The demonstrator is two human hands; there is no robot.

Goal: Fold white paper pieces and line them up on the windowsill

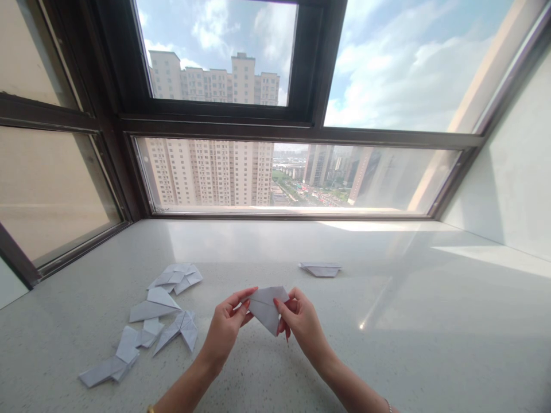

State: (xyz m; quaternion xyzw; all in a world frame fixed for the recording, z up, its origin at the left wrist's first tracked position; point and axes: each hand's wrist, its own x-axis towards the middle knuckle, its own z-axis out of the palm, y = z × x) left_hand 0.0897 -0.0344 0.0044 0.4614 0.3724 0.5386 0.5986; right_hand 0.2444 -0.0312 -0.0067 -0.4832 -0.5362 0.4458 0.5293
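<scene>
surface [413, 361]: pale, speckled, glossy; beneath left grip [224, 327] and right grip [303, 321], extending ahead to the glazing. glint [361, 326]: small, bright, just right of the right grip. sunlit patch [495, 259]: far ahead and right of the right grip. window frame [387, 137]: dark brown, spanning ahead of both grips. side pane [55, 189]: far left of the left grip, beige beyond the glass. wall [512, 143]: white, partly shaded, far right of the right grip. outside, ahead: pale high-rise [215, 172], distant towers [318, 163], blue sky [387, 74], white clouds [210, 26].
</scene>
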